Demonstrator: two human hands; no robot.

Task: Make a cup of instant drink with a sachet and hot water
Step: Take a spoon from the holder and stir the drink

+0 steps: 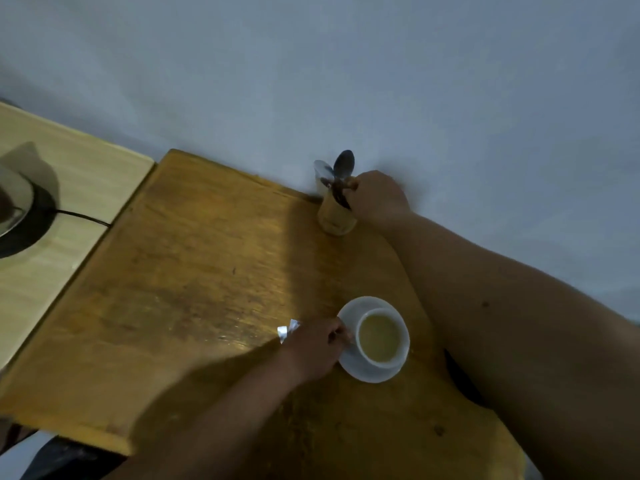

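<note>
A white cup (pixel 382 337) filled with pale yellowish liquid stands on a white saucer (pixel 360 308) near the front of the wooden table (pixel 194 271). My left hand (pixel 317 346) rests at the saucer's left rim, fingers at the cup's side, with a crumpled silvery sachet (pixel 287 331) sticking out behind it. My right hand (pixel 379 197) reaches to the far edge and pinches a spoon handle in a wooden utensil holder (pixel 337 216). Spoon bowls (pixel 343 164) stick up from the holder.
A steel kettle on a black base (pixel 20 213) with a black cord (pixel 85 216) sits on a lighter side table (pixel 79 188) at the left. A grey wall (pixel 346 64) runs right behind the holder.
</note>
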